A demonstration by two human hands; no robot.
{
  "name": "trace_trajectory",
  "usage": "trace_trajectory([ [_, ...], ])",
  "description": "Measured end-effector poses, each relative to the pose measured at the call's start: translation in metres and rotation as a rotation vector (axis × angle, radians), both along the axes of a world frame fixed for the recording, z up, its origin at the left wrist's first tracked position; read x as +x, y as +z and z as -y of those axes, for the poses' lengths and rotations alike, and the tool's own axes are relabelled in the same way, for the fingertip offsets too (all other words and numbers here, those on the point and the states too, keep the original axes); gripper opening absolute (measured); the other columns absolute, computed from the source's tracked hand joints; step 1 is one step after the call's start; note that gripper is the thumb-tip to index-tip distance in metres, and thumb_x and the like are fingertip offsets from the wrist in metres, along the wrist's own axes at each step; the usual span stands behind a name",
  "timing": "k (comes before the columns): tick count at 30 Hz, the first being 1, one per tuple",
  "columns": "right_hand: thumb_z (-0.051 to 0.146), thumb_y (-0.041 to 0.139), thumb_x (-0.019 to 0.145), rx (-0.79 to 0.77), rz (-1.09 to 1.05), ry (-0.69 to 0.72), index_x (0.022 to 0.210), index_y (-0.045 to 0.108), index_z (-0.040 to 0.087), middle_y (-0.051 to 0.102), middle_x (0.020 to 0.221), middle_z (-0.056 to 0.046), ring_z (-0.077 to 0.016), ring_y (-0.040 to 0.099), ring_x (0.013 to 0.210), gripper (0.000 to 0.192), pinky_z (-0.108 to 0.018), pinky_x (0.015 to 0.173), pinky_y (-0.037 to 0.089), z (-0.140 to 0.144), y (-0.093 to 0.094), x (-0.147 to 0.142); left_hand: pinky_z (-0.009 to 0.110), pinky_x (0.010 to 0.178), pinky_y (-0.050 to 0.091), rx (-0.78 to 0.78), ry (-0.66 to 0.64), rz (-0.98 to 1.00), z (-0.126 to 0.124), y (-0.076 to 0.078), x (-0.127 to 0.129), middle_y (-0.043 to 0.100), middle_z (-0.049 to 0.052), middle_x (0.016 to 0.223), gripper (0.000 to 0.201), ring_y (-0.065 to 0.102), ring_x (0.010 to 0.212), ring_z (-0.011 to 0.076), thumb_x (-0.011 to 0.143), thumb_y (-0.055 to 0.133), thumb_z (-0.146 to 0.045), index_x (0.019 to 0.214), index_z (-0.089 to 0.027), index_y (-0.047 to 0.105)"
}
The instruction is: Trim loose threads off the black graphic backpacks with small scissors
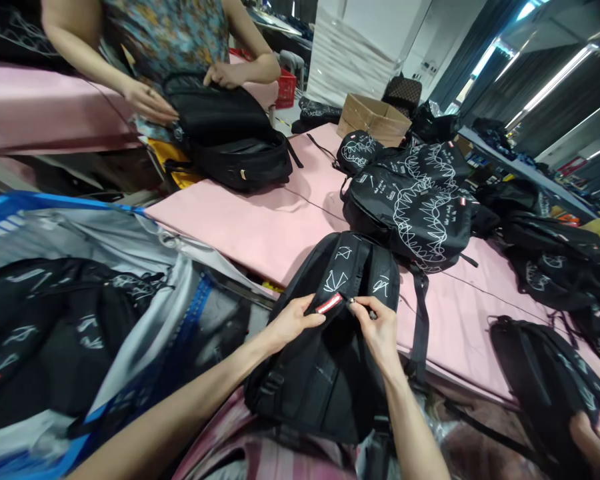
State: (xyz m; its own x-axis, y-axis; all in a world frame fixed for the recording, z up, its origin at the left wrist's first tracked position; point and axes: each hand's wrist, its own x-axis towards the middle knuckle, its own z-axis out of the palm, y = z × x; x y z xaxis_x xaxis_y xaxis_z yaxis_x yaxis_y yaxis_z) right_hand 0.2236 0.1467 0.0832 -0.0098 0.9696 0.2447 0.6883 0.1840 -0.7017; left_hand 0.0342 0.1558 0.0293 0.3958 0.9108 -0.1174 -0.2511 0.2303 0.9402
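Observation:
A black backpack (330,373) with white scribble prints leans against the table edge in front of me, its shoulder straps facing up. My left hand (295,321) pinches one shoulder strap (336,267) beside a small red label (329,304) with white lettering. Close to that label, my right hand (377,327) has thumb and forefinger pressed together. A tiny dark, shiny bit shows at those fingertips, too small to name. The backpack's lower end rests against my lap.
Printed black backpacks (420,207) lie on the pink table (240,230), near a cardboard box (373,119). Opposite, a co-worker's hands (153,103) handle a black backpack (230,133). A blue crate (80,200) holding bags stands left. Another person's hand (593,440) touches a bag at right.

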Motion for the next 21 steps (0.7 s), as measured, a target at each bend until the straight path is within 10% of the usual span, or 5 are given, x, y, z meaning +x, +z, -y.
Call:
trace_trajectory([
  [12,0.035,0.063,0.082,0.134,0.177,0.494,0.083,0.07,0.024,0.071,0.084,0.0,-0.0163,0.062,0.078,0.013,-0.034,0.077,0.034,-0.056,0.017,0.004,0.03,0.083,0.041,0.145,-0.271,-0.4,-0.023,0.046,-0.049,0.064,0.001,0.101,0.045,0.054,0.095,0.0237,0.068,0.056,-0.031,0.111,-0.016,0.059],
  [21,0.043,0.06,0.082,0.126,0.268,0.603,0.088,0.071,0.026,0.071,0.086,-0.001,-0.0168,0.062,0.08,0.021,-0.035,0.081,0.037,-0.079,0.023,0.005,0.023,0.076,0.039,0.17,-0.305,-0.328,-0.029,0.051,-0.057,0.064,-0.001,0.093,0.037,0.054,0.087,0.0207,0.067,0.056,-0.021,0.104,-0.019,0.064],
])
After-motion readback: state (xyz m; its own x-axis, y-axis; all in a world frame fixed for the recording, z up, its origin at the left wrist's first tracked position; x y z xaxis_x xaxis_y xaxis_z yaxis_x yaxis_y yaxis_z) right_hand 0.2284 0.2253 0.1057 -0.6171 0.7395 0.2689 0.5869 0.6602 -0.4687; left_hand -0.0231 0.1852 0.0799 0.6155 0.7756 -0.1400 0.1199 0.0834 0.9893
